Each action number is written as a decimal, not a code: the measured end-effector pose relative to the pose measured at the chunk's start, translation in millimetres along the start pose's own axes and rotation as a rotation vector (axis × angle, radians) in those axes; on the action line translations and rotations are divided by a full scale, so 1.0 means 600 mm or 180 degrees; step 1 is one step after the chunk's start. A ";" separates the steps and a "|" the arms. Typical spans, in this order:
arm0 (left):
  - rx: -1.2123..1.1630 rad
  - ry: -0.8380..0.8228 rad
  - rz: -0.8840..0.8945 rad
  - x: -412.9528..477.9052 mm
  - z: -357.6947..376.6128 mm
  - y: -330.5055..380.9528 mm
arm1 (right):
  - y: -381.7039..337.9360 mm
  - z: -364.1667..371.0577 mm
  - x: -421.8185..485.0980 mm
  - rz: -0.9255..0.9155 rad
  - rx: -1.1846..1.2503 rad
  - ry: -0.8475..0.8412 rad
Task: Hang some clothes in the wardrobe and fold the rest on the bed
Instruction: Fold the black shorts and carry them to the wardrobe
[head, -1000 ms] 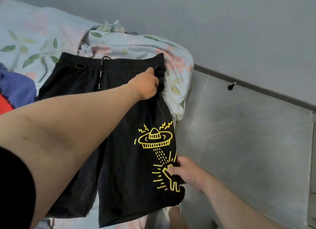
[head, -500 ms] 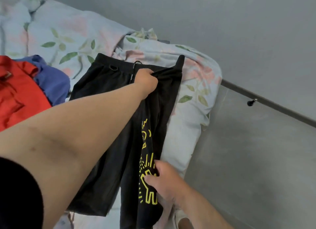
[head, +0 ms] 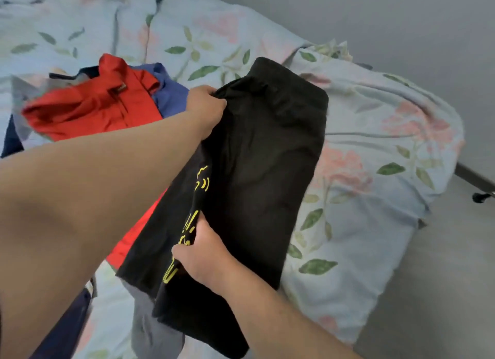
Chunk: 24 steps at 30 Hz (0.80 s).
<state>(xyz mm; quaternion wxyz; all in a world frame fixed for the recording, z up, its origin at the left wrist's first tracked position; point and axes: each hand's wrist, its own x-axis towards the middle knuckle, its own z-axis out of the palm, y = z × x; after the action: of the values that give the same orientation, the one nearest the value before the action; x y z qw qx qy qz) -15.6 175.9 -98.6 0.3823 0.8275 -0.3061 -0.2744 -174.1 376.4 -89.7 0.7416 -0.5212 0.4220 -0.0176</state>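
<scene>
Black shorts (head: 262, 155) with a yellow print lie folded lengthwise, one leg over the other, on the bed (head: 375, 187), which has a pale blue flowered cover. My left hand (head: 205, 109) grips the waistband end at the fold's upper left. My right hand (head: 203, 257) pinches the folded edge lower down, near the yellow print, which is mostly tucked inside the fold. Left of the shorts lies a heap of clothes with a red garment (head: 93, 106) on top and a blue one (head: 168, 90) under it.
A grey garment (head: 152, 329) and a dark navy one (head: 61, 329) lie near the bed's near edge under my arms. Grey floor (head: 442, 291) runs along the bed's right side, with a grey wall behind and a small black doorstop (head: 482, 197).
The right leg of the shorts has been folded over the left, hiding most of the print. Both hands moved left with the fabric, and the view swung toward the bed.
</scene>
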 end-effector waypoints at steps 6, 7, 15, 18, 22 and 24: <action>0.0072 -0.0095 0.0051 -0.009 -0.049 -0.051 | 0.006 0.052 0.063 -0.0171 -0.0120 -0.0123; 0.0076 -0.0106 -0.0037 -0.019 -0.056 -0.064 | 0.008 0.049 0.054 -0.0170 -0.0182 -0.0234; 0.1113 -0.0183 -0.0212 -0.256 -0.148 -0.165 | 0.136 -0.066 -0.088 0.0683 0.0188 0.2279; 0.1263 -0.0536 -0.0515 -0.324 -0.175 -0.216 | 0.168 -0.071 -0.113 0.0990 0.0574 0.2253; 0.1733 -0.0889 -0.0716 -0.347 -0.179 -0.272 | 0.176 -0.046 -0.104 0.1102 0.1296 0.1787; 0.1938 -0.0776 -0.0726 -0.353 -0.175 -0.285 | 0.170 -0.041 -0.101 0.1149 0.1725 0.1582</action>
<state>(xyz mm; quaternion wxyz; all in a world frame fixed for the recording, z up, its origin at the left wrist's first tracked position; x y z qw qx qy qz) -32.8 465.6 -130.5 0.0455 0.8937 -0.3229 -0.3083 -271.4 432.5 -135.7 0.7187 -0.2045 0.6531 -0.1231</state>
